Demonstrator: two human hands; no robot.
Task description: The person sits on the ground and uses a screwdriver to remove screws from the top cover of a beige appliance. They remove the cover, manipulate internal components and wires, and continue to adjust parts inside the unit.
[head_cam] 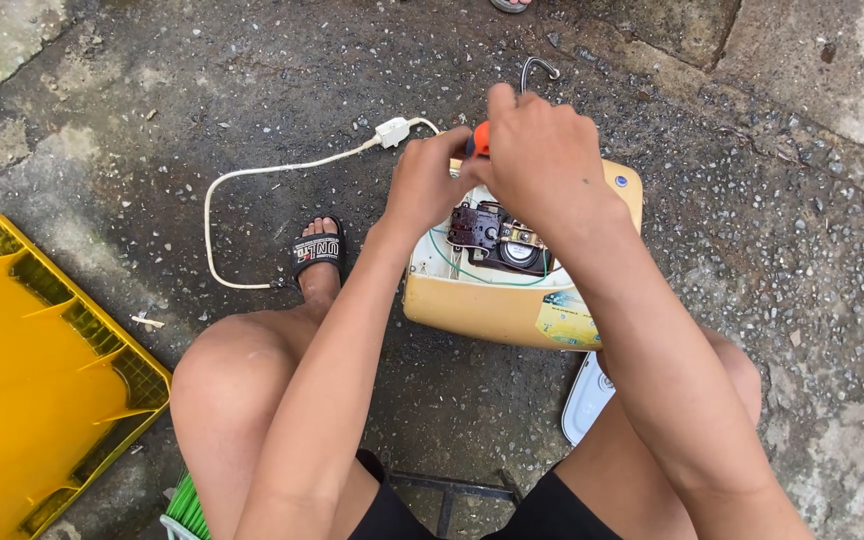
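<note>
A cream-yellow appliance casing (492,315) lies open on the ground, showing a black circuit part (487,235) and green wires inside. My right hand (537,150) grips an orange-handled screwdriver (480,138) pointed down into the casing. My left hand (427,180) rests at the casing's upper left edge, fingers touching the tool near its handle. A white power cord (252,172) with a white plug block (392,130) loops away to the left. The screwdriver's tip is hidden behind my hands.
A yellow plastic crate (42,380) sits at the left. My foot in a black sandal (317,250) is beside the cord. A white cover piece (587,395) lies under my right knee. A bent metal hook (537,68) lies beyond the casing. Rough wet concrete surrounds everything.
</note>
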